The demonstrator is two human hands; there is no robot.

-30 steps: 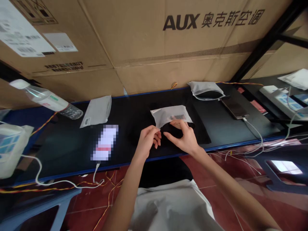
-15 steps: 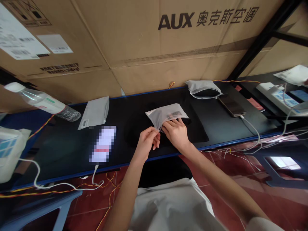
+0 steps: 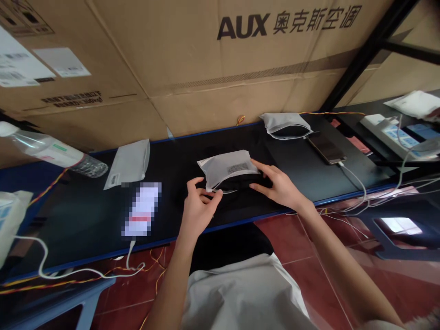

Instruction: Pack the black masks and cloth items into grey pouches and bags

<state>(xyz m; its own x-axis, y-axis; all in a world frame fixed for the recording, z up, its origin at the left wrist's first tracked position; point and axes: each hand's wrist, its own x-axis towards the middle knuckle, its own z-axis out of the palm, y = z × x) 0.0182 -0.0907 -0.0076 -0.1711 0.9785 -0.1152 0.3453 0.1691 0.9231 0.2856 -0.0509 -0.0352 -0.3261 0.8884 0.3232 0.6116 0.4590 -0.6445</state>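
Note:
A frosted zip pouch (image 3: 223, 168) with a block of dark print lies on the black table in front of me, its mouth gaping toward me. At its near left corner is my left hand (image 3: 199, 208), fingers apart, the thumb tip by the zip edge. My right hand (image 3: 282, 187) is at the pouch's right end with thumb and fingers spread, the index fingertip against its upper right corner. Neither hand grips the pouch. The inside of the mouth looks dark, and I cannot make out any contents.
Left are a flat frosted pouch (image 3: 129, 162), a lit, pixelated phone (image 3: 142, 210) on a white cable, and a tilted plastic bottle (image 3: 58, 151). Another gaping pouch (image 3: 285, 121) and a dark phone (image 3: 326, 147) lie right. A large cardboard box (image 3: 185, 50) stands behind the table (image 3: 85, 215).
My right hand has come out of the pouch's mouth and moved right, its fingers spreading. The left hand's pinch on the corner has loosened. The pouch's printed side now shows; the view shifted slightly.

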